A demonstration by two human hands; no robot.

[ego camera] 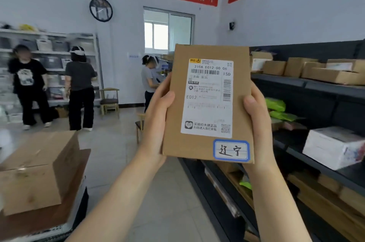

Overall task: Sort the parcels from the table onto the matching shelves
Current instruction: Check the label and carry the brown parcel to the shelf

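I hold a flat brown cardboard parcel upright in front of me, its face toward the camera. It carries a white shipping label and a small blue-framed sticker with handwritten characters at its lower right corner. My left hand grips its left edge, thumb on the front. My right hand grips the right edge the same way. The dark shelves run along the right side, close beside the parcel.
The shelves hold brown boxes on top, green bags and a white box below. A large cardboard box sits on the table at lower left. Three people stand by white racks and a window at the back; wooden chairs stand on the floor.
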